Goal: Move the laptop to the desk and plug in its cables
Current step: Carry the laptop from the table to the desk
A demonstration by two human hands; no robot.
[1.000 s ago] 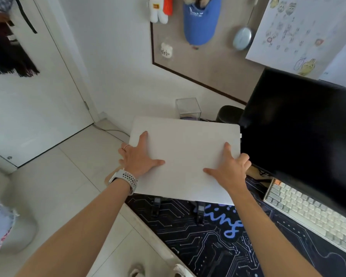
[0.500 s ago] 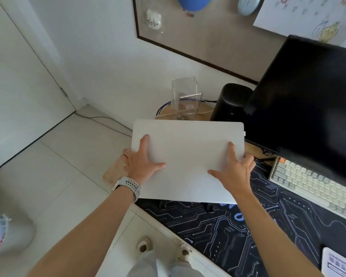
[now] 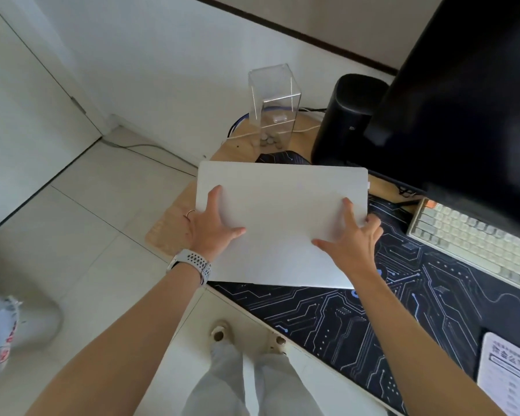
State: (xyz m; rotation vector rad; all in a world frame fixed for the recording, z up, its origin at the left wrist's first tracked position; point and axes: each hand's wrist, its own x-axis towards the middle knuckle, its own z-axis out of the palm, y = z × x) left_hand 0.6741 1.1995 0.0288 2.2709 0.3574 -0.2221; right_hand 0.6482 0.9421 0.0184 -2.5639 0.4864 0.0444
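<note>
A closed white laptop (image 3: 282, 211) is held flat over the left end of the wooden desk (image 3: 174, 214), above the black circuit-print desk mat (image 3: 357, 319). My left hand (image 3: 210, 226) grips its left edge, thumb on the lid, fingers under. On the laptop's right side my right hand (image 3: 354, 238) holds on the same way. Whether the laptop rests on the desk or hovers cannot be told. White and blue cables (image 3: 240, 130) lie at the desk's back corner, behind the laptop.
A large black monitor (image 3: 463, 109) fills the right. A cream keyboard (image 3: 475, 241) lies under it. A black speaker (image 3: 345, 121) and a clear acrylic box (image 3: 273, 106) with coins stand behind the laptop. A white card (image 3: 511, 373) lies at lower right. Tiled floor is on the left.
The view has tilted down and the laptop sits lower, closer to the desk mat. The stand legs seen beneath it before are now hidden. Both hands keep the same grip.
</note>
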